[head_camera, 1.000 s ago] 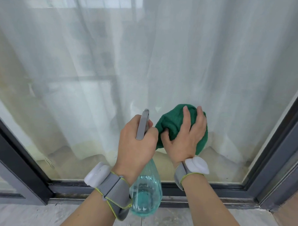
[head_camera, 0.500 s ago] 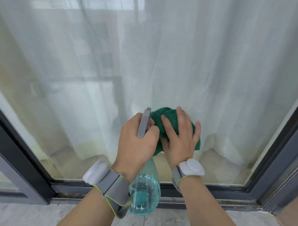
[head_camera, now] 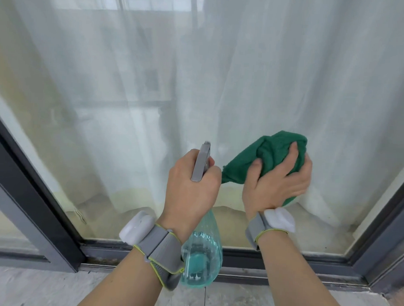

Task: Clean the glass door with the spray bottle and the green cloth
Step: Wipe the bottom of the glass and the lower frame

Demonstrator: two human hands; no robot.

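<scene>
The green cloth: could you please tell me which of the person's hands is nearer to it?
The right. The right hand grips the bunched green cloth against the glass door; the left hand is just left of it, holding the spray bottle.

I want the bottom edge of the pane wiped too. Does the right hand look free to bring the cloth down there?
Probably yes. The right hand grips the green cloth just above that edge of the glass door; nothing lies between.
</scene>
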